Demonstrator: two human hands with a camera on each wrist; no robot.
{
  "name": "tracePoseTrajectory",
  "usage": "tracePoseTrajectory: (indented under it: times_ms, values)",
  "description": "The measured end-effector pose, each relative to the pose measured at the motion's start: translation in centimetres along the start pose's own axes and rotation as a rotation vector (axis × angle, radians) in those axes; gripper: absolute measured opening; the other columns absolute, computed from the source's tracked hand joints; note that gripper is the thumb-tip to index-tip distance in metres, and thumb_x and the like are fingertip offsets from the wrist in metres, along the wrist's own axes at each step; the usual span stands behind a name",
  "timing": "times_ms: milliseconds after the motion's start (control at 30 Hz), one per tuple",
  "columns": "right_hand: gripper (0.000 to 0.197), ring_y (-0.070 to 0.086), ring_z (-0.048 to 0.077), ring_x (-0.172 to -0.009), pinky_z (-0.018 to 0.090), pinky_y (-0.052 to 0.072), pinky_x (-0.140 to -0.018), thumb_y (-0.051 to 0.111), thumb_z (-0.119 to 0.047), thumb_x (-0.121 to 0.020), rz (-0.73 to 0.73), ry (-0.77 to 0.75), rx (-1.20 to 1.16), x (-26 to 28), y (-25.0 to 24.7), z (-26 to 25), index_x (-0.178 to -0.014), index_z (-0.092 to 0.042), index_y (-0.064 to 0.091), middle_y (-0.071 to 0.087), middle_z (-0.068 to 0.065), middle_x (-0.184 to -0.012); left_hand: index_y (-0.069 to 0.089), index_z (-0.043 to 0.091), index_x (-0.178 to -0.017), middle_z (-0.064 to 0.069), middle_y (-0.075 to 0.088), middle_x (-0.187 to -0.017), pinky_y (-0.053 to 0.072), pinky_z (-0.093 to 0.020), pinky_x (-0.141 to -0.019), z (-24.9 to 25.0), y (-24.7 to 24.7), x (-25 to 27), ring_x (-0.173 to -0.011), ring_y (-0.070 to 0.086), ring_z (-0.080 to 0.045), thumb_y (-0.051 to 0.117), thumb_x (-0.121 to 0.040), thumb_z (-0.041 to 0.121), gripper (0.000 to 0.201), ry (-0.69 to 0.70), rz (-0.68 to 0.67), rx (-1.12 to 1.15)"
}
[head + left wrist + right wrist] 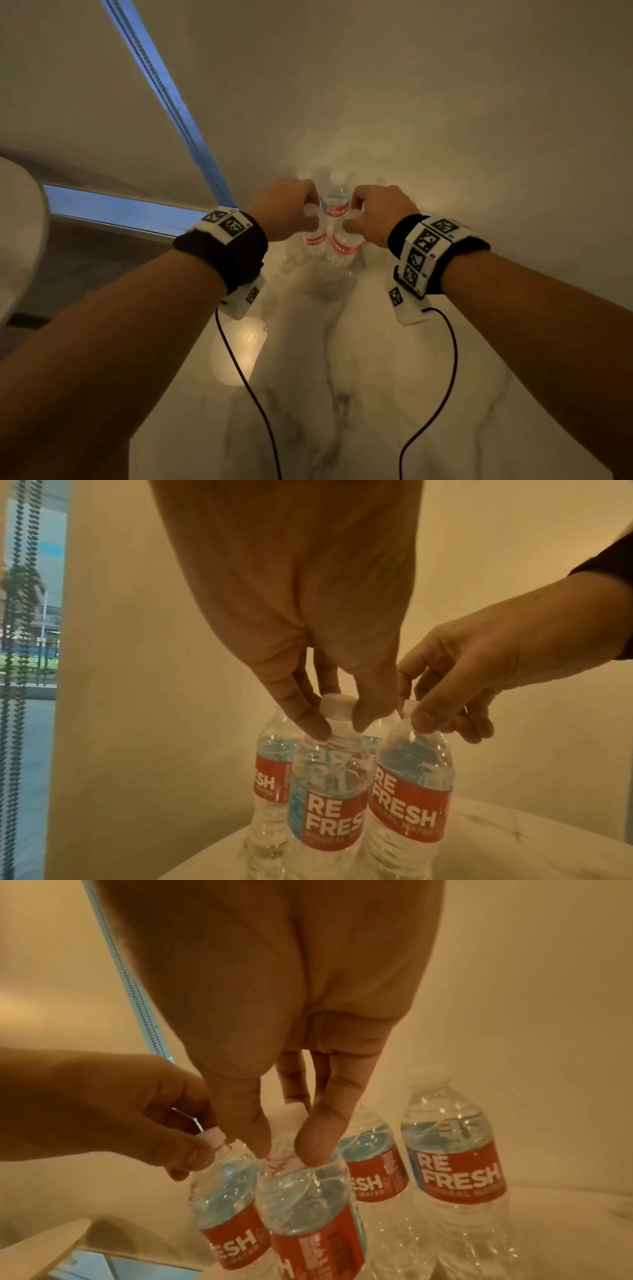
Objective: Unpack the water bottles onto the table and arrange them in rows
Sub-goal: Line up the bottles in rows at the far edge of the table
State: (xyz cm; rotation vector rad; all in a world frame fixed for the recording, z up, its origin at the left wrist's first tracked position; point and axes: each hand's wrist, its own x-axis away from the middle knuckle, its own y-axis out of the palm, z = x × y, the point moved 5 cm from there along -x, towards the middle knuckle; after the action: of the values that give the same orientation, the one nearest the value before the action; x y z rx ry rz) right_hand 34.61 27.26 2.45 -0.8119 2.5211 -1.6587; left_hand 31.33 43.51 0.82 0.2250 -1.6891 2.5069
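2 hands (291, 209) (376, 214) each pinch 1 bottle (329, 791) (304, 1199) neck; upright on table (376, 394)

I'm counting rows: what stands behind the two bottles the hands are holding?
Behind the bottle in the left hand and the one in the right hand stand two more upright bottles. Anything farther back is hidden.
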Motion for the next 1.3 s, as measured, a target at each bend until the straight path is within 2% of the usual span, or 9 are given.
tracePoseTrajectory:
  times_ms: [233, 400, 500, 600, 766, 933, 1066, 1233, 1300]
  values:
    - [0.031, 0.055, 0.022, -0.077, 0.026, 0.038, -0.059, 0.074, -0.033, -0.079, 0.034, -0.015, -0.013, -2.5, 1.2, -0.8, -0.101, -0.015, 0.061, 0.059, 0.004, -0.091, 0.062, 0.009, -0.113, -0.01, 0.061, -0.106, 0.035, -0.031, -0.074, -1.6, 0.0, -1.8, -0.087, 0.049, -0.02, 0.071, -0.086, 0.025, 0.033, -0.014, 0.019, -0.013]
    - [0.05, 0.066, 0.027, -0.086, 0.036, 0.054, -0.076, 0.077, -0.042, -0.078, -0.004, -0.013, 0.035, -1.4, 0.2, -1.2, -0.116, -0.013, 0.059, 0.065, 0.008, -0.104, 0.061, 0.011, -0.119, -0.014, 0.06, -0.114, 0.037, -0.031, -0.077, -1.6, 0.1, -1.4, -0.09, 0.048, -0.02, 0.071, -0.087, 0.027, 0.038, -0.029, 0.034, -0.01]
    - [0.057, 0.068, 0.027, -0.087, 0.04, 0.056, -0.079, 0.075, -0.05, -0.077, -0.023, 0.008, 0.06, 0.8, -1.8, -1.3, -0.116, -0.012, 0.058, 0.068, 0.008, -0.101, 0.054, 0.014, -0.131, -0.014, 0.057, -0.122, 0.041, -0.032, -0.082, -1.9, -0.1, -0.3, -0.1, 0.057, -0.027, 0.075, -0.084, 0.037, 0.056, -0.07, 0.05, 0.015]
    - [0.05, 0.07, 0.026, -0.084, 0.037, 0.057, -0.078, 0.071, -0.051, -0.081, -0.04, 0.026, 0.089, 4.7, -4.6, -1.6, -0.107, -0.008, 0.065, 0.072, 0.009, -0.088, 0.045, 0.013, -0.141, -0.017, 0.05, -0.132, 0.041, -0.033, -0.091, -1.3, -1.1, 2.0, -0.113, 0.056, -0.032, 0.075, -0.083, 0.044, 0.072, -0.1, 0.139, 0.083]
    - [0.039, 0.073, 0.016, -0.069, 0.031, 0.057, -0.07, 0.067, -0.051, -0.083, -0.023, 0.063, 0.093, 14.2, -9.1, -1.4, -0.093, -0.013, 0.07, 0.076, 0.004, -0.077, 0.058, 0.015, -0.128, -0.012, 0.06, -0.119, 0.046, -0.034, -0.09, 2.5, -2.6, 8.3, -0.103, 0.062, -0.026, 0.068, -0.089, 0.041, 0.048, 0.012, 0.335, 0.172]
    - [0.034, 0.071, 0.003, -0.056, 0.026, 0.05, -0.059, 0.067, -0.055, -0.082, -0.052, 0.104, 0.063, 25.9, -12.3, -1.0, -0.092, -0.023, 0.068, 0.074, -0.007, -0.076, 0.066, 0.017, -0.112, 0.0, 0.068, -0.099, 0.051, -0.032, -0.083, 8.2, -1.7, 15.5, -0.089, 0.065, -0.017, 0.063, -0.093, 0.041, 0.03, 0.14, 0.252, 0.256]
    - [0.034, 0.07, 0.001, -0.056, 0.031, 0.057, -0.069, 0.065, -0.059, -0.08, -0.107, 0.086, 0.028, 34.5, -12.6, -0.4, -0.093, -0.028, 0.066, 0.074, -0.006, -0.075, 0.07, 0.017, -0.105, 0.003, 0.069, -0.095, 0.052, -0.032, -0.083, 12.0, 0.2, 21.1, -0.087, 0.065, -0.016, 0.064, -0.093, 0.034, 0.021, 0.202, 0.19, 0.253]
    - [0.032, 0.065, 0.004, -0.058, 0.031, 0.054, -0.072, 0.067, -0.057, -0.08, -0.168, 0.056, 0.042, 40.8, -7.0, 4.1, -0.095, -0.029, 0.065, 0.072, -0.006, -0.072, 0.072, 0.022, -0.101, 0.006, 0.07, -0.092, 0.055, -0.032, -0.078, 16.8, 3.2, 27.7, -0.082, 0.065, -0.008, 0.065, -0.092, 0.034, 0.017, 0.25, 0.088, 0.298]
    - [0.032, 0.063, 0.007, -0.067, 0.032, 0.052, -0.072, 0.066, -0.054, -0.082, -0.186, 0.05, 0.095, 42.0, -3.4, 7.0, -0.099, -0.027, 0.064, 0.07, -0.006, -0.078, 0.072, 0.024, -0.103, 0.008, 0.068, -0.092, 0.055, -0.029, -0.077, 19.0, 5.0, 30.7, -0.082, 0.064, -0.005, 0.062, -0.094, 0.037, 0.019, 0.27, 0.034, 0.318]
